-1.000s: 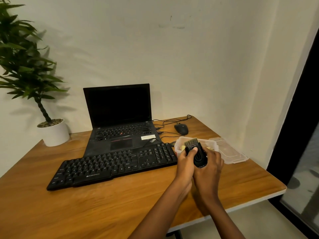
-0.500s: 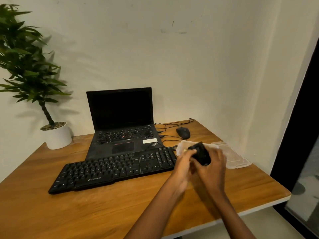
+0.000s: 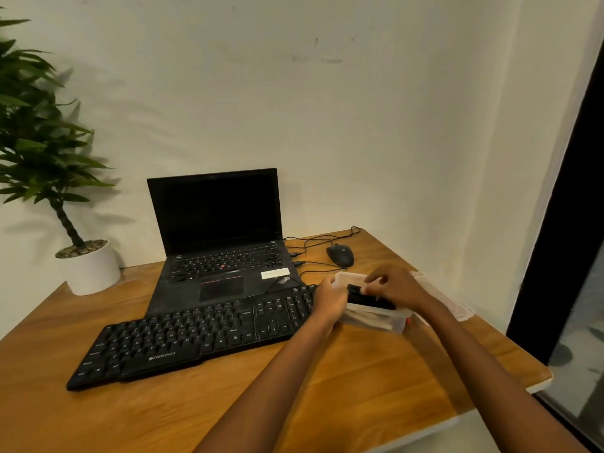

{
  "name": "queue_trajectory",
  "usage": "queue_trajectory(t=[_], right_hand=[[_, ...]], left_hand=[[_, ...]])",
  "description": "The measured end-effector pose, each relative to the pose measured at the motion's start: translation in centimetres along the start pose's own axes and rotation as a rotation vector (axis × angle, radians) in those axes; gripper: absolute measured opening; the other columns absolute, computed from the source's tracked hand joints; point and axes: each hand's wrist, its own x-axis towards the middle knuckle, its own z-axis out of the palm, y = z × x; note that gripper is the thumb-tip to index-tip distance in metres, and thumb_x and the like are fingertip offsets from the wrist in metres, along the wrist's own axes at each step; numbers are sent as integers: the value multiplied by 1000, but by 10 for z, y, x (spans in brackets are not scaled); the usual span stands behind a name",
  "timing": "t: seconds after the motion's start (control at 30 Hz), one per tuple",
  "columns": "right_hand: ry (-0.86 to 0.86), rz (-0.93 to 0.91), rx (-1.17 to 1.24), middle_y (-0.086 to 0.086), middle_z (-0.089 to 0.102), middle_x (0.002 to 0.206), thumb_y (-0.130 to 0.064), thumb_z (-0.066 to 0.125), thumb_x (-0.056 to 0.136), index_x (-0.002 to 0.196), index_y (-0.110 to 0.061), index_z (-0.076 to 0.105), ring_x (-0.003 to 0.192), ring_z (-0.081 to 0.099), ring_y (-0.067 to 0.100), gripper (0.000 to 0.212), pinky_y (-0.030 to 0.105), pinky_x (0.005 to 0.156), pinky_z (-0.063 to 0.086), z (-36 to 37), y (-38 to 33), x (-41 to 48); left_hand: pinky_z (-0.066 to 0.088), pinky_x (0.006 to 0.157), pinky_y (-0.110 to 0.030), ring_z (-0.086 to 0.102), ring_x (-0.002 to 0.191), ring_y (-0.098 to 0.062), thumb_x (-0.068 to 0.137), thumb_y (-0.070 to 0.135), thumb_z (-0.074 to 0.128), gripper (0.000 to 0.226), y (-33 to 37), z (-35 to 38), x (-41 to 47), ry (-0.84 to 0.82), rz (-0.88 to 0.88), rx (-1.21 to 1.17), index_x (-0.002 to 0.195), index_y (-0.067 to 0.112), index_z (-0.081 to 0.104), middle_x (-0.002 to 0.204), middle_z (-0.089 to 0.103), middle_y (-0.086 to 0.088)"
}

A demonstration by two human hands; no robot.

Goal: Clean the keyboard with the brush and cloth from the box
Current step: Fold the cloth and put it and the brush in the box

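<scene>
The black keyboard (image 3: 196,338) lies slantwise across the wooden table (image 3: 359,380). Just to its right stands a clear plastic box (image 3: 372,322). My left hand (image 3: 330,300) grips the box's left end. My right hand (image 3: 397,286) is over the box and pinches the black brush (image 3: 369,298), which lies flat across the box's opening. What else is inside the box is blurred, and I cannot make out a cloth.
An open black laptop (image 3: 222,256) sits behind the keyboard, with a black mouse (image 3: 340,255) and cables to its right. The box's clear lid (image 3: 456,308) lies right of the box near the table edge. A potted plant (image 3: 91,269) stands at the back left.
The brush, held upright in both hands above the table a second ago, now lies low across the box. My left hand has let go of it and taken the box's end.
</scene>
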Motion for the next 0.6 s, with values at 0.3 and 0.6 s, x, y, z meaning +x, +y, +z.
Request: queue_trajectory(t=[0.3, 0.6], right_hand=[[138, 756, -89, 16, 62, 95, -45, 72, 73, 88, -4, 56, 89, 58, 34, 46, 47, 88, 48, -40, 159, 1], [553, 219, 267, 10, 53, 86, -9, 56, 90, 90, -6, 44, 75, 53, 25, 12, 26, 56, 39, -61, 69, -19]], left_hand=[[46, 92, -32, 50, 117, -23, 95, 3, 43, 47, 2, 15, 19, -22, 5, 193, 141, 11, 37, 135, 46, -10], [37, 108, -44, 35, 135, -28, 94, 9, 52, 65, 3, 22, 29, -209, 37, -79, 149, 19, 20, 151, 31, -8]])
